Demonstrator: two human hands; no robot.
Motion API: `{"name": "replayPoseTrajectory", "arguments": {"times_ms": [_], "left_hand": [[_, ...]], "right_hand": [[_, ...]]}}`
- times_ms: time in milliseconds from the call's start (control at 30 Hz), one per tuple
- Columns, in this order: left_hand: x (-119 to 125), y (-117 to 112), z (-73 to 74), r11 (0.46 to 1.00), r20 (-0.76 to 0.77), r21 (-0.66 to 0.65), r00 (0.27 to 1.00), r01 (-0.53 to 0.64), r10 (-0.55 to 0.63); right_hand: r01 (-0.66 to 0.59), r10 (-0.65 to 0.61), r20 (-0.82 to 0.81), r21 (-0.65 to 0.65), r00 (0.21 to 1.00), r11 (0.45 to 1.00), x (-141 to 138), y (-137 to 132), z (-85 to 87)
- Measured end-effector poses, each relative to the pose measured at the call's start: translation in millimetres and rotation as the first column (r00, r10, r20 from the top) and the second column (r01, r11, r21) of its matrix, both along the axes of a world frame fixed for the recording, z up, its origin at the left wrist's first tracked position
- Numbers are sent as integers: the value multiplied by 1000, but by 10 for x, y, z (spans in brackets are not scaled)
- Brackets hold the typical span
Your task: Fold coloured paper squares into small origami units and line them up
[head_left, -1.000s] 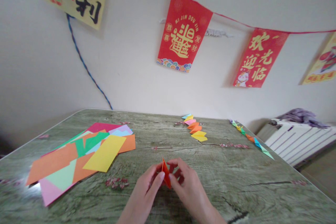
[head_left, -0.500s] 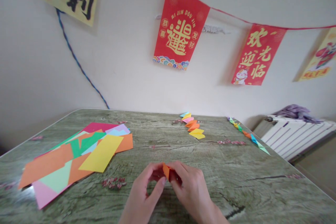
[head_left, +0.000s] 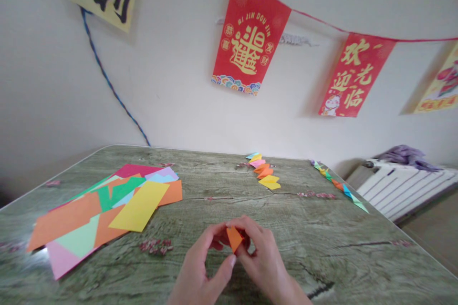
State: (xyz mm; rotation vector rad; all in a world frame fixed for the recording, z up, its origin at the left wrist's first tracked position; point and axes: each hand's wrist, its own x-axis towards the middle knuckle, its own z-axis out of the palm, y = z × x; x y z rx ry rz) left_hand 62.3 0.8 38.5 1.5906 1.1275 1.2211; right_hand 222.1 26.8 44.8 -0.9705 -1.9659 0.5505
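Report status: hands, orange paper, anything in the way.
Right hand holding small orange paper. Left hand close alongside, grip unclear. Orange paper partly hidden. Loose sheets off to the left, out of the way.

Sheets point(head_left: 140, 207) lie left of the held paper point(head_left: 234, 239).
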Motion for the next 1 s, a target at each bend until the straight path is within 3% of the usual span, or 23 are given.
{"name": "replayPoseTrajectory", "arguments": {"times_ms": [233,400,500,600,800,933,1000], "left_hand": [[-49,-41,-30,1000,34,11,999,25,-26],[-44,-20,-50,991,267,-116,963,72,-39],[-73,36,-44,989,321,-129,946,78,-33],[-101,72,-26,994,329,-103,942,-36,68],[-54,49,-7,965,347,-261,930,-24,117],[-37,49,-35,946,340,-309,917,-103,210],[-43,66,-35,935,383,-349,900,-67,208]], "right_hand": [[-72,87,-129,113,988,991,-3,4,63],[-68,86,-191,96,978,993,-40,-25,113],[-113,130,-157,117,979,987,-57,-32,70],[-95,113,-89,180,990,979,-68,-17,-8],[-9,3,21,293,1000,956,-69,24,-91],[10,-38,77,336,996,942,-48,30,-104],[21,-70,123,362,990,932,-39,32,-108]]}}
